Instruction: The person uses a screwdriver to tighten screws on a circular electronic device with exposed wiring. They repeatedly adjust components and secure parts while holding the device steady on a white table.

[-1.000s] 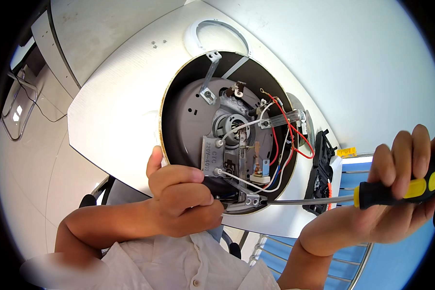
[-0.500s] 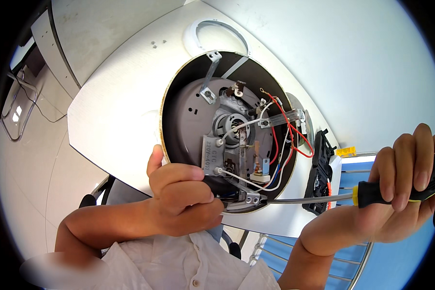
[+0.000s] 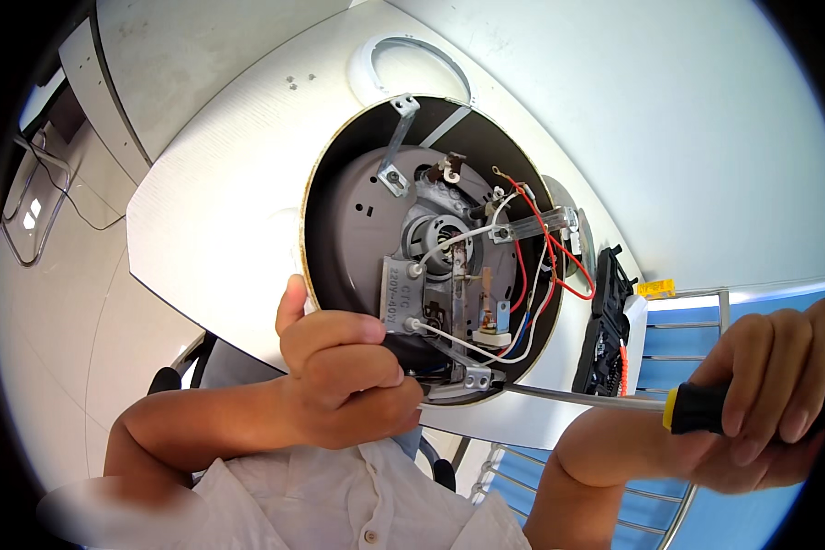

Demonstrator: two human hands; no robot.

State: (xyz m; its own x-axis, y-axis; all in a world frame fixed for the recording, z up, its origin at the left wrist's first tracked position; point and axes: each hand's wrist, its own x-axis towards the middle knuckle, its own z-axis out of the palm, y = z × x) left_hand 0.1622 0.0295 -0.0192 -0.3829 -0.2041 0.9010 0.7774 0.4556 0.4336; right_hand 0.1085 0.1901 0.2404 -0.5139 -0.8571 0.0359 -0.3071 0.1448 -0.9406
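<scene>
An upturned rice cooker body (image 3: 344,215) stands on the table with its underside open. Inside are a grey metal pan, a flat grey box (image 3: 401,295), metal brackets and red, white and blue wires (image 3: 529,302). My left hand (image 3: 348,371) is curled over the near left of the rim, thumb outside and fingers bent inward. At the right, my right hand (image 3: 761,394) grips a screwdriver (image 3: 582,398) by its black and yellow handle. The shaft reaches left to the near metal bracket (image 3: 476,377); whether the tip sits in a screw there is too small to tell.
A black tool case (image 3: 605,321) lies open to the right of the cooker, beside a yellow object (image 3: 656,289). Behind the cooker is a white ring (image 3: 365,73), with a few small screws (image 3: 301,81) to its left. A wall borders the table's right side.
My right hand and the screwdriver's handle have dropped lower, so the shaft now slants down to the right. My left hand and the cooker have hardly moved.
</scene>
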